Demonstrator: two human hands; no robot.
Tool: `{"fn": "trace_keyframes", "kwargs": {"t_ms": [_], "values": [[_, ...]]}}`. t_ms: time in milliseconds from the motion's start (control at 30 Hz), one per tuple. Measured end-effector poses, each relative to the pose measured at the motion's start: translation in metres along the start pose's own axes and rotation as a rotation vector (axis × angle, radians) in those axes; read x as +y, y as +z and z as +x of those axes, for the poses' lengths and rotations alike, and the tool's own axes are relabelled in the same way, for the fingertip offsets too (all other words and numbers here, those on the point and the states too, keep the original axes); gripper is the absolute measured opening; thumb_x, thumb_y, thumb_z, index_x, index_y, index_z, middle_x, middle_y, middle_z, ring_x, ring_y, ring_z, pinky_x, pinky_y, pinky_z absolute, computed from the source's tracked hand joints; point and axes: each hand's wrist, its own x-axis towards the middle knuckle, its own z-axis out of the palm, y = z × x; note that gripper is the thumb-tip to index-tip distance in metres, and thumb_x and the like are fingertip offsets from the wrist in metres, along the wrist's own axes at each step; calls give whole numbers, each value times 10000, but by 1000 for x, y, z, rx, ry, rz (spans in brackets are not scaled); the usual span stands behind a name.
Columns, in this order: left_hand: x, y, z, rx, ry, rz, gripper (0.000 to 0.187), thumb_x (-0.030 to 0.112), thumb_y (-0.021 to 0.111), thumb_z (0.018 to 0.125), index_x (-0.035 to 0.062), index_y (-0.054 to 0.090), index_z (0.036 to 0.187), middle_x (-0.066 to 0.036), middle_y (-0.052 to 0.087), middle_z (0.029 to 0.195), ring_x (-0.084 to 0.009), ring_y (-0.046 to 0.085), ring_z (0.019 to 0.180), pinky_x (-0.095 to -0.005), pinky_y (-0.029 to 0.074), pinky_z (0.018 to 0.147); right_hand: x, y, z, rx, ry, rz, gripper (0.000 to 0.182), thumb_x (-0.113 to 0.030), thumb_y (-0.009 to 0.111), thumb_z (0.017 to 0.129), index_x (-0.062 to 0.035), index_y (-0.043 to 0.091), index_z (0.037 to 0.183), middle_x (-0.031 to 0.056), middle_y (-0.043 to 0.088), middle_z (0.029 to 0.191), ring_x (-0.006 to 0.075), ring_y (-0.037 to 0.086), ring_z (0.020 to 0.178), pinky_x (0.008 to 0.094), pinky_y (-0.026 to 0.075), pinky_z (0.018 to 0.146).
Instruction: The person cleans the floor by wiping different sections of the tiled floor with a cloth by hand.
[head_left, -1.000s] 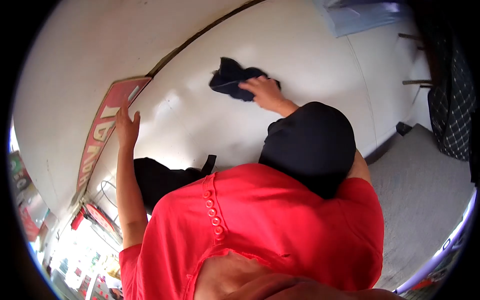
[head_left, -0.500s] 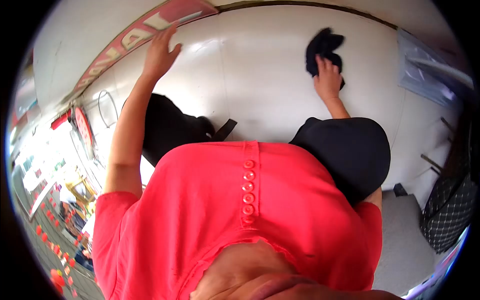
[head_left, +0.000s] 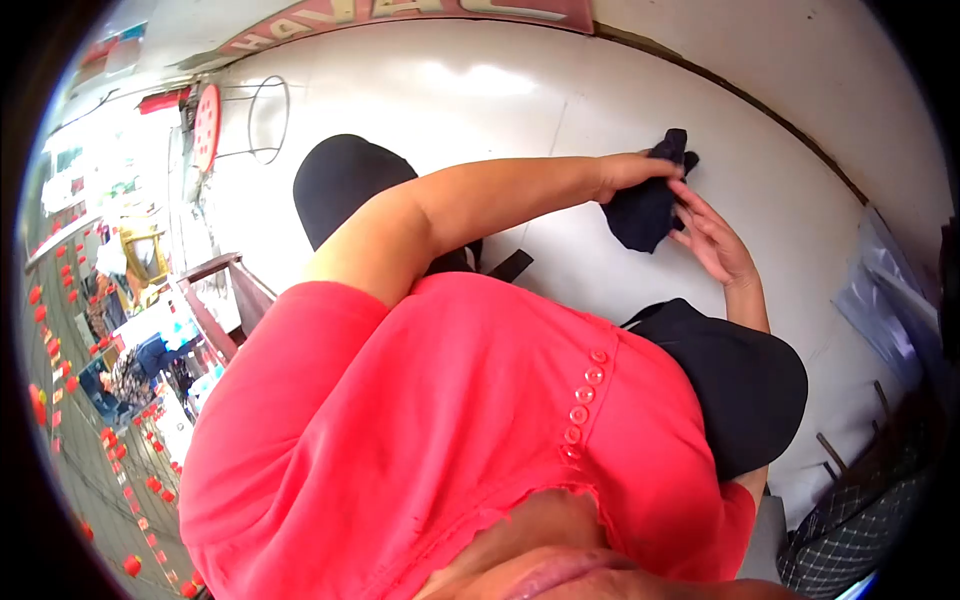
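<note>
A crumpled dark cloth (head_left: 640,215) lies on the pale, shiny surface (head_left: 420,125) ahead of me, right of the middle. My left hand (head_left: 635,172) reaches across from the left with its fingers closed on the cloth's upper part. At the cloth's right edge is my right hand (head_left: 715,240), fingers spread, the fingertips close to or touching the fabric. Whether any fabric lies between them is hard to see.
Two rounded black shapes, apparently my knees, flank my red top (head_left: 450,400). Clear plastic (head_left: 880,290) and a dark checked item (head_left: 860,520) are at the right. A red lettered sign (head_left: 400,12) borders the top. A wire frame (head_left: 268,120) and red disc (head_left: 207,127) stand at the left.
My left hand has swung right from beside the sign and taken hold of the cloth. My right hand has come off the cloth's top to its right edge. The view has turned.
</note>
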Motion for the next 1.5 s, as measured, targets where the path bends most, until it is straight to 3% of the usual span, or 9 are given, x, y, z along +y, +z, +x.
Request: {"fn": "trace_keyframes", "kwargs": {"t_ms": [33,200,267,400,567,700,933,1367,1500], "values": [[-8,-7,10,-1,0,-109,492,259,691,902,35,520,1305,-122,684,1093,-245,705,891,-379,599,795,-7,-13,0,17,53,-245,515,-264,532,1005,-110,452,1490,60,445,1522,170,400,1392,406,347,1101],[-5,-4,15,279,164,131,480,206,663,857,-27,566,1266,-170,704,1036,-276,713,877,-384,587,817,5,-86,-27,750,-43,-599,569,-330,610,963,-158,460,1484,141,463,1490,272,469,1353,438,407,1066],[1,9,10,521,513,809,592,299,684,844,-20,536,1320,-210,676,1129,-337,683,989,-395,547,899,26,-124,-44,1024,189,-1676,739,-357,715,869,-183,403,1516,229,421,1501,356,446,1368,513,407,1081],[-4,28,14,323,910,1422,918,414,767,762,153,329,1526,-215,420,1455,-420,549,1166,-498,518,920,41,-98,-46,1043,368,-1807,946,-363,782,783,-202,277,1567,281,264,1568,489,360,1390,553,409,1081],[-14,32,57,-152,628,2307,880,544,669,852,364,214,1584,-8,87,1679,-360,77,1531,-723,165,1129,35,-97,-43,998,468,-1840,1038,-378,818,749,-171,232,1581,286,231,1579,512,350,1389,517,456,1047],[15,30,105,-195,525,2475,868,597,614,881,405,150,1588,-13,120,1678,-348,85,1531,-683,145,1154,28,-86,-41,993,521,-1835,1042,-378,816,756,-156,222,1583,295,217,1584,511,343,1399,483,471,1045],[72,10,168,419,583,2238,760,197,629,908,278,279,1577,-31,359,1537,-387,489,1252,-575,554,800,27,-80,-38,1008,562,-1823,1051,-352,810,775,-166,178,1593,296,192,1589,512,310,1417,446,470,1064],[85,-175,36,243,194,2184,729,52,514,917,269,265,1567,-198,479,1270,-371,615,1098,-473,538,905,29,-86,-43,1005,502,-1777,1054,-350,814,770,-179,173,1590,278,170,1595,529,262,1427,474,447,1087],[88,-298,-29,346,-352,2348,603,80,507,935,152,374,1519,-187,567,1260,-346,647,1097,-480,566,846,34,-86,-47,996,469,-1782,1045,-350,804,776,-187,171,1591,278,168,1597,529,266,1425,480,410,1116]]}}
